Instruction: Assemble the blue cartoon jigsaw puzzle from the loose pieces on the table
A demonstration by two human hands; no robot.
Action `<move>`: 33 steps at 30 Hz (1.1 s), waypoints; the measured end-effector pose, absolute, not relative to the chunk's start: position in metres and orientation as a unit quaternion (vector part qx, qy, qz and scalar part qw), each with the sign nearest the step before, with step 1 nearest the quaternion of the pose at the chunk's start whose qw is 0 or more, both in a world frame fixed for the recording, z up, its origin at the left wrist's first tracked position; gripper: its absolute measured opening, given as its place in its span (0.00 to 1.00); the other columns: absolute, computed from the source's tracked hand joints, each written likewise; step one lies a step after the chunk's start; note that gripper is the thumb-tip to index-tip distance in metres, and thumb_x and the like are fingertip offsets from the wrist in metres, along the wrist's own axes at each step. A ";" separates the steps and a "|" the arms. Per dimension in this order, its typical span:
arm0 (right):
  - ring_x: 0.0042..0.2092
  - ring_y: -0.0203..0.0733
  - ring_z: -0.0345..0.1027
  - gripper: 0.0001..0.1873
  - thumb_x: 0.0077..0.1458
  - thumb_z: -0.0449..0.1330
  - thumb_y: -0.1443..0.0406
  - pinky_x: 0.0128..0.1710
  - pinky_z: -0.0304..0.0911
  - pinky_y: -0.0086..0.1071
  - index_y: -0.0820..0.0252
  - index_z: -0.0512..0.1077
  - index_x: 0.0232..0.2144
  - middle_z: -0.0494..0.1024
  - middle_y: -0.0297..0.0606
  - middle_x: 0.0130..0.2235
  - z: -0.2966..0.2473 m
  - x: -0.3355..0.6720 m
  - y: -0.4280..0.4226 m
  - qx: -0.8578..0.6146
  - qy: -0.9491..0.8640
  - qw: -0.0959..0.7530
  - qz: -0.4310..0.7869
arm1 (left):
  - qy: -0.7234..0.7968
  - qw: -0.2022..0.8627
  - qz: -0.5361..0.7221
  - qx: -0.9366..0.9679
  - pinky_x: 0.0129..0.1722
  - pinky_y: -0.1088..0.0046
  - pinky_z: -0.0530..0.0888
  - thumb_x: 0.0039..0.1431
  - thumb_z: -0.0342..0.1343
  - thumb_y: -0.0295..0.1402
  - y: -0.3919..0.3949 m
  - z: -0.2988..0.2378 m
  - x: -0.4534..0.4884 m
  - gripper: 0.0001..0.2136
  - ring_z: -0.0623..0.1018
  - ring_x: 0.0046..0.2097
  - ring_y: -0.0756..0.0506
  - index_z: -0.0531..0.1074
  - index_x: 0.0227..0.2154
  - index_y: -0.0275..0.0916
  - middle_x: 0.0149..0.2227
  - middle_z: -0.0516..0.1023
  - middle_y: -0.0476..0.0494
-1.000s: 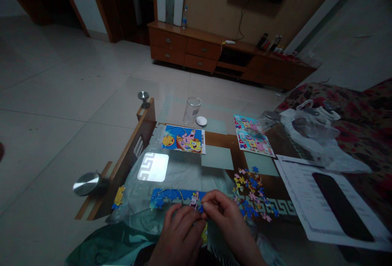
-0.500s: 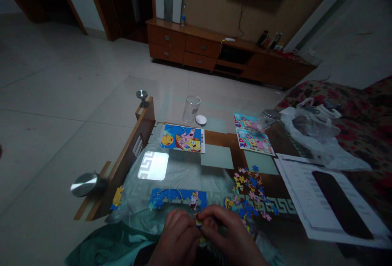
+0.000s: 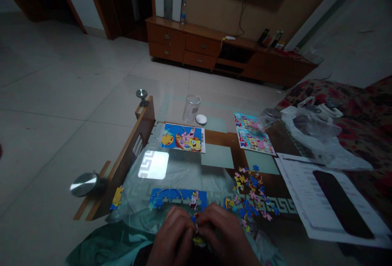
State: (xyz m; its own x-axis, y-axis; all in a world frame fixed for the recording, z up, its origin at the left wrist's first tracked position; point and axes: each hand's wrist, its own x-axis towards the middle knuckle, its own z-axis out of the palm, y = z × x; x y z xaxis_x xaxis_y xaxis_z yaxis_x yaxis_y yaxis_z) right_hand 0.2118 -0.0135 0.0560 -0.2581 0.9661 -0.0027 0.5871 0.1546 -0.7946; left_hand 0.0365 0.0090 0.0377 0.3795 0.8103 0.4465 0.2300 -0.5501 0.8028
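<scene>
At the near edge of the glass table, my left hand (image 3: 174,235) and my right hand (image 3: 225,233) meet with fingertips pinched together. Between them shows a small pinkish jigsaw piece (image 3: 197,228), mostly covered by the fingers. Yellow and blue bits of puzzle peek out just below and above it. Just beyond my hands lies a joined strip of jigsaw puzzle (image 3: 171,194), blue with a cartoon face at its right end. Loose puzzle pieces (image 3: 252,194) are heaped to the right of my right hand. A separate yellow joined section (image 3: 117,196) rests at the table's left edge.
A cartoon picture card (image 3: 183,138) and a second card (image 3: 255,137) lie farther back. Behind stand a clear jar (image 3: 191,108), its white lid (image 3: 201,119) and another jar (image 3: 269,117). On the right are papers (image 3: 294,192), a black phone (image 3: 341,202) and a plastic bag (image 3: 321,135).
Both hands have shifted slightly, and my right fingers have closed in toward the left fingertips around the small piece. The strip and loose heap look the same.
</scene>
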 end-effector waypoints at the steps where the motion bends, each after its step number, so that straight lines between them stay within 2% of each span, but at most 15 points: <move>1: 0.34 0.39 0.70 0.06 0.58 0.56 0.71 0.34 0.62 0.29 0.58 0.72 0.31 0.76 0.36 0.32 0.055 0.212 -0.014 -0.541 -0.720 0.269 0.341 | 0.342 0.333 0.442 0.760 0.31 0.81 0.69 0.68 0.43 0.31 0.009 0.038 0.036 0.10 0.71 0.31 0.53 0.65 0.31 0.41 0.28 0.70 0.52; 8: 0.33 0.39 0.69 0.08 0.60 0.53 0.69 0.32 0.62 0.29 0.57 0.71 0.31 0.76 0.36 0.30 0.054 0.214 -0.016 -0.506 -0.765 0.251 0.309 | 0.344 0.381 0.397 0.761 0.31 0.79 0.71 0.66 0.44 0.29 0.005 0.028 0.032 0.09 0.72 0.33 0.52 0.65 0.31 0.41 0.29 0.71 0.50; 16: 0.30 0.37 0.66 0.07 0.56 0.54 0.71 0.29 0.59 0.27 0.57 0.68 0.27 0.73 0.33 0.28 0.051 0.214 -0.018 -0.524 -0.742 0.259 0.328 | 0.328 0.350 0.407 0.778 0.31 0.78 0.71 0.67 0.43 0.31 0.007 0.030 0.036 0.09 0.72 0.32 0.51 0.65 0.31 0.41 0.28 0.71 0.50; 20: 0.30 0.37 0.66 0.07 0.55 0.55 0.71 0.29 0.58 0.28 0.57 0.68 0.27 0.72 0.33 0.28 0.051 0.217 -0.018 -0.535 -0.741 0.247 0.322 | 0.329 0.347 0.413 0.775 0.33 0.78 0.72 0.66 0.46 0.30 0.007 0.032 0.038 0.05 0.72 0.33 0.51 0.66 0.35 0.41 0.30 0.72 0.50; 24: 0.30 0.38 0.66 0.06 0.54 0.56 0.73 0.29 0.59 0.28 0.59 0.69 0.28 0.72 0.34 0.29 0.055 0.219 -0.012 -0.581 -0.716 0.216 0.320 | 0.354 0.279 0.422 0.787 0.36 0.77 0.72 0.64 0.47 0.29 0.009 0.035 0.036 0.06 0.73 0.36 0.50 0.66 0.41 0.41 0.34 0.74 0.49; 29: 0.32 0.40 0.68 0.09 0.53 0.56 0.78 0.31 0.59 0.30 0.61 0.70 0.29 0.72 0.36 0.30 0.061 0.218 0.003 -0.632 -0.700 0.155 0.292 | 0.359 0.166 0.395 0.829 0.37 0.73 0.69 0.62 0.46 0.26 0.012 0.036 0.033 0.08 0.73 0.35 0.49 0.69 0.36 0.41 0.33 0.74 0.49; 33: 0.32 0.42 0.69 0.09 0.52 0.57 0.78 0.32 0.59 0.32 0.61 0.70 0.29 0.73 0.36 0.30 0.063 0.215 0.009 -0.641 -0.704 0.115 0.282 | 0.348 0.142 0.386 0.842 0.43 0.71 0.67 0.60 0.47 0.25 0.012 0.031 0.033 0.09 0.74 0.39 0.48 0.71 0.37 0.41 0.36 0.77 0.50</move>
